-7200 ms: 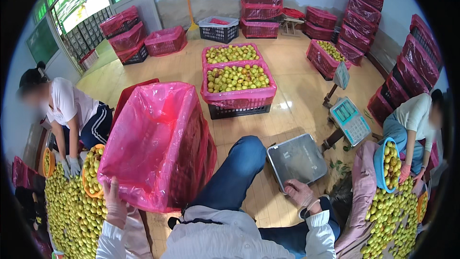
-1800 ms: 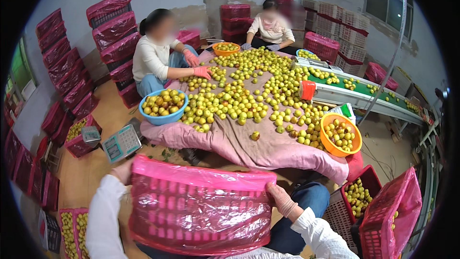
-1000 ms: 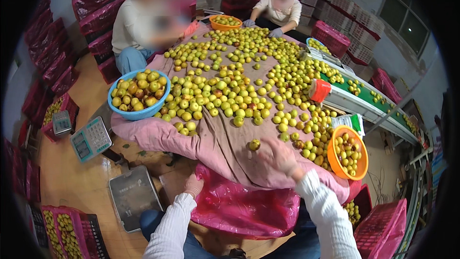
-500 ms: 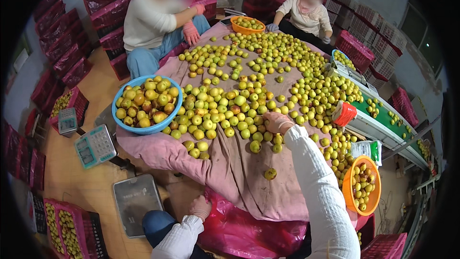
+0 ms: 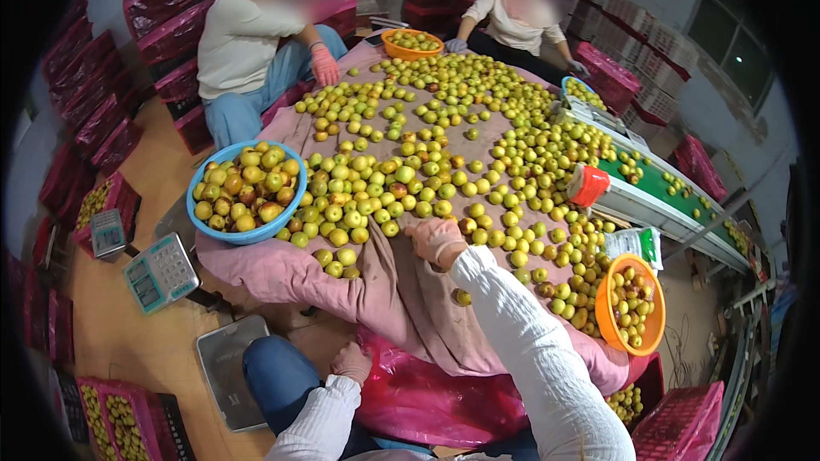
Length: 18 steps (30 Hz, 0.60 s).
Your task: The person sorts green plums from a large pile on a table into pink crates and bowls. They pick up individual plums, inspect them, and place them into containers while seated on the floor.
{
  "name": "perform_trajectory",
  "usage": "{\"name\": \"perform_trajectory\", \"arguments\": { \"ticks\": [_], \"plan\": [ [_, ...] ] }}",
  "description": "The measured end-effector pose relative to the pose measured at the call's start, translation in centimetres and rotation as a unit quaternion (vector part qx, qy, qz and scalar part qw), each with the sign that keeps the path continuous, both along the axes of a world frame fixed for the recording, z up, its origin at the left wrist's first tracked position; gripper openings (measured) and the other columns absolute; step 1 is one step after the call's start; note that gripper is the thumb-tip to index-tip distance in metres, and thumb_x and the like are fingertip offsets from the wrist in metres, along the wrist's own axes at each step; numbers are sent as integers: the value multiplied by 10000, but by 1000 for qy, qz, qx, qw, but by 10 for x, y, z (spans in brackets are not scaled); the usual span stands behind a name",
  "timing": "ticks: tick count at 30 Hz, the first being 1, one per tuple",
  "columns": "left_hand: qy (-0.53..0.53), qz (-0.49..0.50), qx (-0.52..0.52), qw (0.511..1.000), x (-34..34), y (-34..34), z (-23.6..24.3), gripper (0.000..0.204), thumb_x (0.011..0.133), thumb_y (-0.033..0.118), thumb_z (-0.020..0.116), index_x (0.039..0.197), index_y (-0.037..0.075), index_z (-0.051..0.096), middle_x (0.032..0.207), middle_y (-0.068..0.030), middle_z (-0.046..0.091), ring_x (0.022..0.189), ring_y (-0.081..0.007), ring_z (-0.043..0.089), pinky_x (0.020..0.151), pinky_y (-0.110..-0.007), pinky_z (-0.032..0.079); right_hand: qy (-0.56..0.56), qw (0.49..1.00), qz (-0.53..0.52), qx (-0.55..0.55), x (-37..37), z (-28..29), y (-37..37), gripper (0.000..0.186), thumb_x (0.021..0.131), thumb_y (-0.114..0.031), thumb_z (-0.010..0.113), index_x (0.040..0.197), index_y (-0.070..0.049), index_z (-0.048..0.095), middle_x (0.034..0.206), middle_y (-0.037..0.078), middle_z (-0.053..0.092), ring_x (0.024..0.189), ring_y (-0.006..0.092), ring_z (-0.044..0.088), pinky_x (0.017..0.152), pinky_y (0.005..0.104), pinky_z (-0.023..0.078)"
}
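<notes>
Across the pink cloth (image 5: 410,307) of the table lie heaps of yellow-green jujubes (image 5: 406,175), some with brown patches. My right hand (image 5: 438,241), in a pinkish glove, is palm-down on the cloth at the near edge of the heap, fingers stretched leftward and slightly bent; its underside is hidden. One jujube (image 5: 462,297) lies beside my right forearm, partly covered by the sleeve. Low at the table's front, my left hand (image 5: 352,364), gloved too, is closed on the edge of a shiny pink plastic sheet (image 5: 436,405) spread over my lap; its fingertips are partly hidden.
A full blue basin (image 5: 295,205) stands on the left, an orange basin (image 5: 605,316) on the right. Beyond it runs a green conveyor (image 5: 662,198). A scale (image 5: 161,273) is left of the table. Two people sit at the far side. Stacked crates (image 5: 175,26) line the wall.
My right hand has moved left and nearer along the heap's edge. My left hand stays at the plastic. The person at far left has lowered a gloved hand toward the table. The view has shifted slightly.
</notes>
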<state>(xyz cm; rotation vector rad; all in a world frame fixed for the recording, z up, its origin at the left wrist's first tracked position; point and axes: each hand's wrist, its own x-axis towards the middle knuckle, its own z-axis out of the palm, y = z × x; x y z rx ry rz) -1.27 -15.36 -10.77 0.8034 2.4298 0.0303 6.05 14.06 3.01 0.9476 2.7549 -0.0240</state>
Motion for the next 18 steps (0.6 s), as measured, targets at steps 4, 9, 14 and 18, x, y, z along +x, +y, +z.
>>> {"name": "perform_trajectory", "arguments": {
  "ticks": [4,9,14,18],
  "plan": [
    [-16,-20,34,999,-1,-1,-14,415,863,336,631,1208,136,515,1040,-209,700,963,-406,689,830,-520,552,125,990,-37,-58,63,24,-32,370,908,-268,579,1277,-259,603,1247,29,626,1108,272,632,852,414,536],
    [-35,-16,88,995,1,-4,2,390,879,297,624,1218,132,521,1067,-226,690,1002,-413,675,850,-512,544,522,671,-313,-424,166,39,-92,376,968,-343,601,1311,-208,528,1045,86,640,788,223,669,527,354,531],
    [-57,26,139,988,1,-4,5,406,872,337,635,1229,162,553,1113,-208,684,1054,-435,644,884,-513,522,600,476,-339,-547,240,46,-159,357,989,-324,570,1282,-151,462,1005,101,615,666,216,644,413,326,507],
    [-63,40,117,990,-2,-6,3,391,868,286,634,1225,158,543,1177,-198,659,1074,-403,646,894,-498,530,572,505,-351,-542,242,54,-171,303,987,-334,577,1204,-144,486,972,87,607,647,208,639,431,347,527]
  ]
}}
